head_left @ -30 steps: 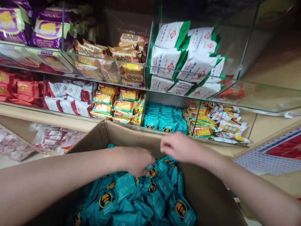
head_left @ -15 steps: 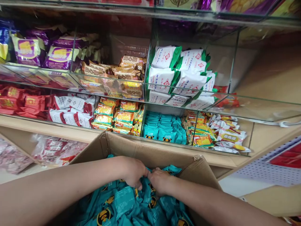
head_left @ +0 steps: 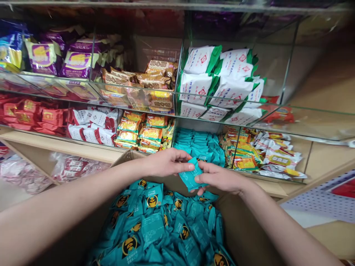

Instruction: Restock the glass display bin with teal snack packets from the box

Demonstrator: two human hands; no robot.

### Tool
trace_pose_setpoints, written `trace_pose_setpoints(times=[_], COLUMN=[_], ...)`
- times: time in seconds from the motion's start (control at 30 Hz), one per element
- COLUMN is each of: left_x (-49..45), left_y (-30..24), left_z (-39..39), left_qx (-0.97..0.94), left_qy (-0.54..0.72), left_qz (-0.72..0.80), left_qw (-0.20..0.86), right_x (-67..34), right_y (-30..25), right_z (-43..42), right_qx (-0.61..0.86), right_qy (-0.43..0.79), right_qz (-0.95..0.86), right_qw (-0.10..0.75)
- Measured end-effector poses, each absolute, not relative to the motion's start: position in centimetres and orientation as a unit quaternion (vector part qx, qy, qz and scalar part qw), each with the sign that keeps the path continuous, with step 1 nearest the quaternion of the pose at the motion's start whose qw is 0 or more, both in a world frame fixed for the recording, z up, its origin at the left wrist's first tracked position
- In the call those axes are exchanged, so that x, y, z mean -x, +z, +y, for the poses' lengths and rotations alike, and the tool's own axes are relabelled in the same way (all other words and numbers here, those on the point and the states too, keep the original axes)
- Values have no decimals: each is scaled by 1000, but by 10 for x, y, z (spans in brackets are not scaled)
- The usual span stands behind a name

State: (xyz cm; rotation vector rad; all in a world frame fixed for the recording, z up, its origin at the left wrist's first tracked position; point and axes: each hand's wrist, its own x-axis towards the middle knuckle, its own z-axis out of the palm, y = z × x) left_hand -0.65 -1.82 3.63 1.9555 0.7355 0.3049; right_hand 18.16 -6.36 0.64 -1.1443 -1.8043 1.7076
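Observation:
Between my two hands is a small teal snack packet [head_left: 190,178], held above the box. My left hand [head_left: 169,162] pinches its upper left part between thumb and fingers. From the other side my right hand [head_left: 219,178] grips its right edge, thumb on top. Below them a cardboard box [head_left: 129,156] is filled with many loose teal packets [head_left: 155,225] bearing a black and yellow round mark. Just beyond my hands, a low shelf compartment holds stacked teal packets [head_left: 199,142] of the same colour; my hands hide part of its front.
Glass-fronted shelves face me. White and green packets [head_left: 216,83] sit above the teal stack, yellow packets [head_left: 151,135] to its left, orange and white packets [head_left: 277,155] to its right. A glass shelf edge [head_left: 133,107] crosses above. Bagged goods [head_left: 80,168] lie low at left.
Both hands have risen out of the box and moved right toward the shelf, now with a teal packet between them. The camera view has shifted slightly.

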Motion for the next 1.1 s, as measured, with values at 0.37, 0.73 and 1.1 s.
trace_pose_setpoints(times=[0.37,0.73,1.1], left_x=[-6,3,-2], left_y=[21,36,19], left_z=[-15,-19,-13], left_qx=[-640,-511,-588], left_qy=[322,333,371], left_qz=[389,382,361], left_qw=[579,694,621], right_x=[-185,-178,-173], right_y=[3,0,-10], right_z=[-55,-62,-55], right_qx=[453,452,458], right_qy=[494,172,546], right_qz=[-677,-774,-522], right_qw=[303,408,469])
